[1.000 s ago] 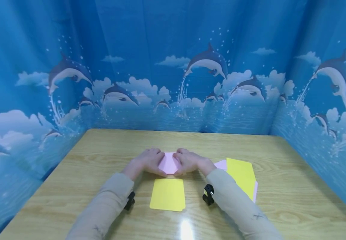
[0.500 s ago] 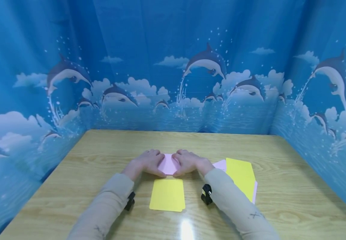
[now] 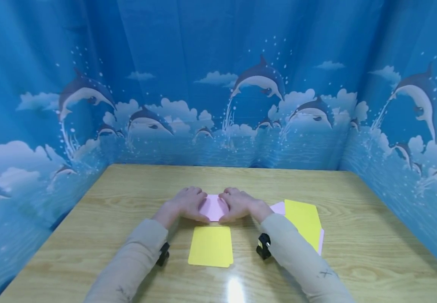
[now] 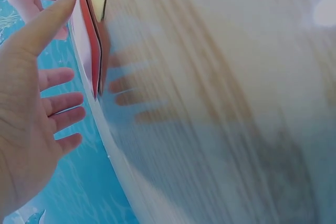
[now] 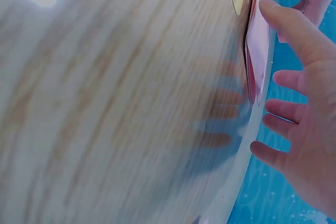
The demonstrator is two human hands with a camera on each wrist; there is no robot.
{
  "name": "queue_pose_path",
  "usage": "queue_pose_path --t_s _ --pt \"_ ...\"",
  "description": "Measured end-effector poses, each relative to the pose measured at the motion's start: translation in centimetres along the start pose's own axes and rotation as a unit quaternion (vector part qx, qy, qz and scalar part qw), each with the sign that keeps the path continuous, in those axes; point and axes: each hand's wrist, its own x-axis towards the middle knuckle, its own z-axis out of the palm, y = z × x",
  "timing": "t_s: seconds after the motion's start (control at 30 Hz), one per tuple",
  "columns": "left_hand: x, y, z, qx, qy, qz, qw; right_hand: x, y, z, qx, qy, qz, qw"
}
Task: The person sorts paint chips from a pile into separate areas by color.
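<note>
A pink paper piece (image 3: 213, 207) lies flat on the table between my hands. Its edge shows a red layer (image 4: 92, 38) under the pink top in the left wrist view. My left hand (image 3: 189, 204) is at its left side, thumb reaching to the near left edge and the other fingers loosely spread. Mirroring it, my right hand (image 3: 237, 205) is at the right side, thumb tip (image 5: 266, 7) over the pink surface, fingers relaxed and apart. Both palms cover parts of the side edges. Just nearer to me lies a yellow square of paper (image 3: 211, 247) with rounded corners.
To the right, partly under my right forearm, a larger yellow sheet (image 3: 305, 221) overlaps pink paper (image 3: 278, 208) on the wooden table (image 3: 135, 181). A blue dolphin-print curtain (image 3: 218, 101) closes off the back and sides. Dark wrist cameras (image 3: 264, 246) are strapped below both sleeves.
Both hands stay almost in place around the pink paper, with only tiny shifts. The whole view has drifted very slightly. The papers lie as before.
</note>
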Motion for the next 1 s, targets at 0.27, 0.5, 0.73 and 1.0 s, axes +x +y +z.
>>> queue_pose_path --t_s 0.27,0.5,0.73,1.0 --pt "0.4 0.7 -0.1 0.027 0.026 0.031 0.9988 -1.0 0.5 -0.6 -0.010 0.014 -0.004 1.000" --pt "0.9 2.4 -0.8 0.052 0.030 0.042 0.9973 -2.0 1.6 -0.4 -0.051 0.041 -0.001 0.998" --pt "1.7 3.9 -1.0 0.083 0.018 0.047 0.9953 -3.4 2.7 -0.4 -0.069 0.058 0.011 0.996" --pt "2.7 5.7 -1.3 0.098 0.021 0.070 0.9925 -5.4 4.3 -0.9 -0.045 0.057 0.028 0.997"
